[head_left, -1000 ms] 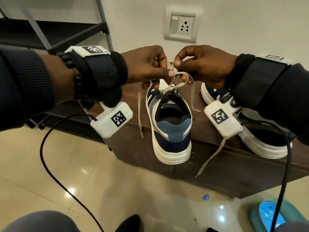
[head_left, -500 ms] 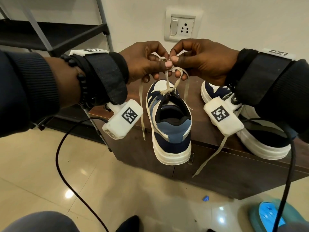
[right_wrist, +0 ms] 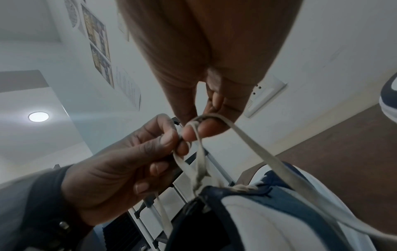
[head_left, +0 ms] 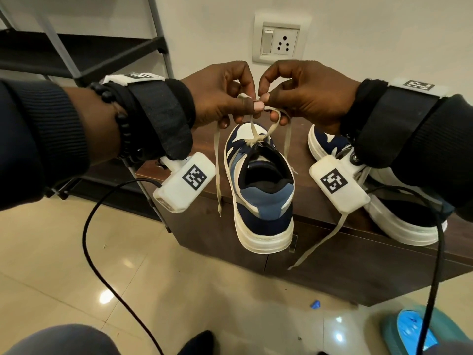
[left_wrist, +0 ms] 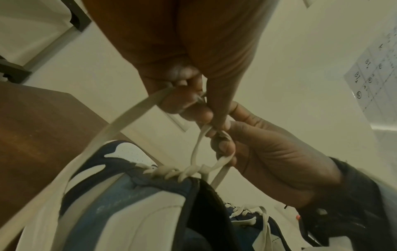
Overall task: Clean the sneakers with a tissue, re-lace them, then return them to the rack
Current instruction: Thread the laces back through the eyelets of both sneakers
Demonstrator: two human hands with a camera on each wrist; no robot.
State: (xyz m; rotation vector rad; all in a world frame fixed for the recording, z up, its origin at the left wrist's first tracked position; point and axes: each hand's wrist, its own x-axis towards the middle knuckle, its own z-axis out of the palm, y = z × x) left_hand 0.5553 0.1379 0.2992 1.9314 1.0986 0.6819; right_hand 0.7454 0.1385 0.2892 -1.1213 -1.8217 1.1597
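Observation:
A navy, blue and white sneaker [head_left: 258, 190] stands on the brown cabinet top [head_left: 320, 201], its heel over the front edge. Above its tongue, my left hand [head_left: 252, 102] and right hand [head_left: 268, 103] meet, each pinching the cream lace [head_left: 256, 134]. In the right wrist view the lace [right_wrist: 257, 146] wraps round a fingertip of my right hand [right_wrist: 206, 125], while my left hand [right_wrist: 171, 141] pinches a loop. The left wrist view shows the lace [left_wrist: 133, 112] running from my left hand [left_wrist: 189, 105] down past the sneaker [left_wrist: 120, 203]. The second sneaker [head_left: 399, 216] sits to the right, partly hidden.
A black shoe rack [head_left: 84, 55] stands at the left against the wall. A wall socket [head_left: 280, 41] is behind my hands. Black cables [head_left: 87, 242] hang from both wrists. A teal object [head_left: 409, 329] and a small blue scrap [head_left: 315, 304] lie on the tiled floor.
Both hands have risen a little and drawn closer together above the tongue. The lace now loops round my right fingertip. The sneaker has not moved.

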